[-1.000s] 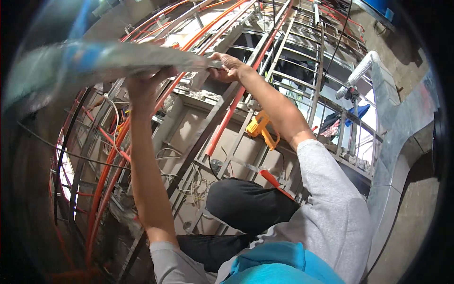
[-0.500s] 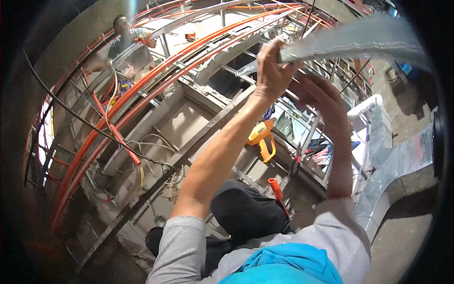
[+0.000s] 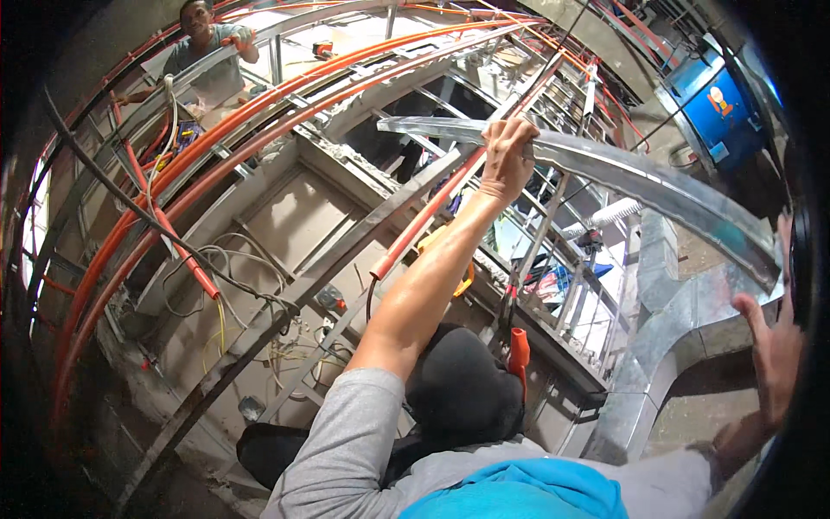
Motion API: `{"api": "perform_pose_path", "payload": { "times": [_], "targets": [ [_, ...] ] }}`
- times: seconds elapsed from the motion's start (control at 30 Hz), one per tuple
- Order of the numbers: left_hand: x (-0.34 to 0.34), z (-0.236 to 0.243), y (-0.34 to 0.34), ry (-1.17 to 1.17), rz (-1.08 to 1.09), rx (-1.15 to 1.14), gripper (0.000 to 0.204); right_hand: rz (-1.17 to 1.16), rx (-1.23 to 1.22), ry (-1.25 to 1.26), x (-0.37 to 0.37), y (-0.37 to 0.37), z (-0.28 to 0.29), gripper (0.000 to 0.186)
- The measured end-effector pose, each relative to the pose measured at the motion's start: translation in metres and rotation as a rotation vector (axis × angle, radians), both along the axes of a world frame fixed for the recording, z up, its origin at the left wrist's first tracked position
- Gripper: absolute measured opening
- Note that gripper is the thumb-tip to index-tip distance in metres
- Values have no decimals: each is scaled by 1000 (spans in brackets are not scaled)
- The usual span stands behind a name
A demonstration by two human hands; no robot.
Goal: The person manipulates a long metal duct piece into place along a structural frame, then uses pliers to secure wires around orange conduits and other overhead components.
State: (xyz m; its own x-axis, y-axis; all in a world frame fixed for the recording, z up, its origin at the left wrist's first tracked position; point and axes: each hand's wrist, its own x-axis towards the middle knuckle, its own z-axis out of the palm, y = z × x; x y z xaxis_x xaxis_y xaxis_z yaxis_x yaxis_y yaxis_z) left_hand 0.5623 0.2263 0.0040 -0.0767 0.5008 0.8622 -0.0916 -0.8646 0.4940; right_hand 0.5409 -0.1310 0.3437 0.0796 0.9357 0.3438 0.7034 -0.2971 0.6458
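Framed void: pale panels and metal bars, crossed by a steel beam (image 3: 372,238) running from one o'clock towards eight.
Metal channel (image 3: 648,177): raised before me, arching from one o'clock to three; whether the strip left of my grip belongs to it, I cannot tell.
Left hand (image 3: 506,156): one o'clock, fingers pressed together and curled over the channel, presumably bearing its weight.
Right hand (image 3: 772,355): between three and four, thumb spread from fingers, near the channel's far end, perhaps to steady it; contact unclear.
Yellow tool (image 3: 464,281): centre, partly behind my forearm.
Sheet-metal duct (image 3: 648,355): four o'clock.
Blue drum (image 3: 713,104): two o'clock.
Orange conduit (image 3: 197,149): ten o'clock, curving across.
Co-worker (image 3: 207,69): between ten and eleven, beyond it.
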Motion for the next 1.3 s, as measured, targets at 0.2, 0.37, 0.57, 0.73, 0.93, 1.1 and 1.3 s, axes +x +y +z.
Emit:
{"api": "perform_pose_path", "payload": {
  "times": [0.2,0.37,0.57,0.73,0.93,1.1,1.3],
  "targets": [
    [0,-29,7,59,-19,15,29,-441,-141,522,31,-6,-16,85],
    [-13,-50,25,137,56,39,23,-184,-415,531,6,24,-7,104],
    [-24,-77,45,201,191,-23,27,-164,-437,212,43,111,-102,108],
    [-24,-73,46,299,237,-85,24,-318,-577,459,83,167,-94,103],
    [-34,-56,34,733,219,-207,36,-235,-517,643,140,155,-154,100],
    [-52,-69,48,777,227,-139,38,-325,-350,774,125,146,-195,101],
    [-48,-65,57,857,159,-117,39,-294,-251,846,127,146,-201,94]
  ]
}}
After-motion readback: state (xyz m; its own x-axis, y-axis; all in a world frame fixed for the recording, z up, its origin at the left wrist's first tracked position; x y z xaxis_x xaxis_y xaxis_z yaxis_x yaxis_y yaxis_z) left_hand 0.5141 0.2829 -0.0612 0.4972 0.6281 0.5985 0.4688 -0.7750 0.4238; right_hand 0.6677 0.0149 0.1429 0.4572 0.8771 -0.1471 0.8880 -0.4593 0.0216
